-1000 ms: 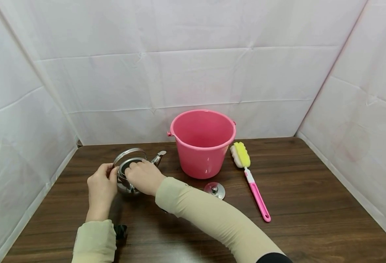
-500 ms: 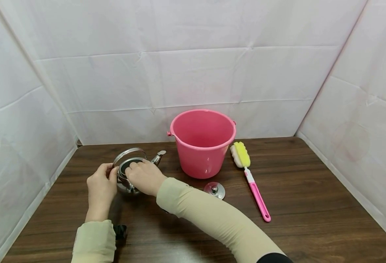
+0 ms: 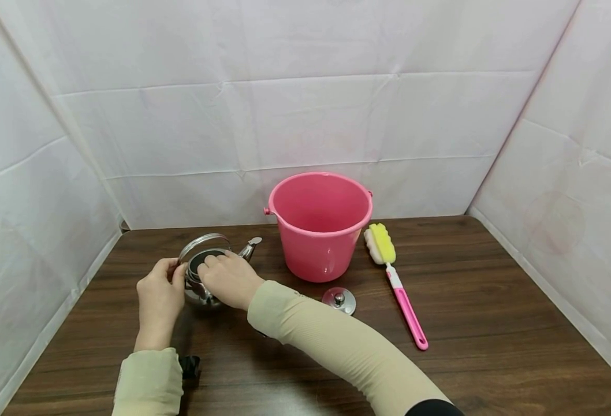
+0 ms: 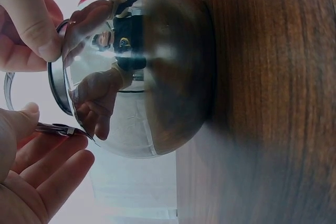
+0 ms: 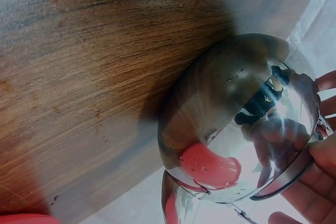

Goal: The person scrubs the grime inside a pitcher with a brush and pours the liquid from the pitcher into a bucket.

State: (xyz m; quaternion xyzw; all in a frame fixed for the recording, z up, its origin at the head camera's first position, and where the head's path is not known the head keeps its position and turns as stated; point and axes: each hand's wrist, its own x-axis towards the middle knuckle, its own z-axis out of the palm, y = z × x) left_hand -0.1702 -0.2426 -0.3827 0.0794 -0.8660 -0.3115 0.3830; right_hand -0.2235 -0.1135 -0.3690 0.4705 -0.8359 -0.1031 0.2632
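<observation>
A shiny steel kettle (image 3: 197, 296) stands upright on the table at the left, its round mouth uncovered. The hoop handle (image 3: 201, 238) rises over it, and the spout (image 3: 250, 249) points back and right. My left hand (image 3: 160, 299) pinches the foot of the handle between thumb and fingers. From the right, my right hand (image 3: 231, 280) grips the kettle's rim (image 4: 59, 90), thumb outside and fingertips dipping into the mouth, where they are hidden. The mirror-like kettle body (image 5: 231, 87) reflects both hands.
A pink bucket (image 3: 323, 257) stands behind and right of the kettle. The small steel lid (image 3: 339, 300) lies in front of the bucket, beside my right sleeve. Further right lies a sponge brush (image 3: 406, 309) with a pink handle. White sheeting (image 3: 305, 115) walls the brown table (image 3: 492, 323).
</observation>
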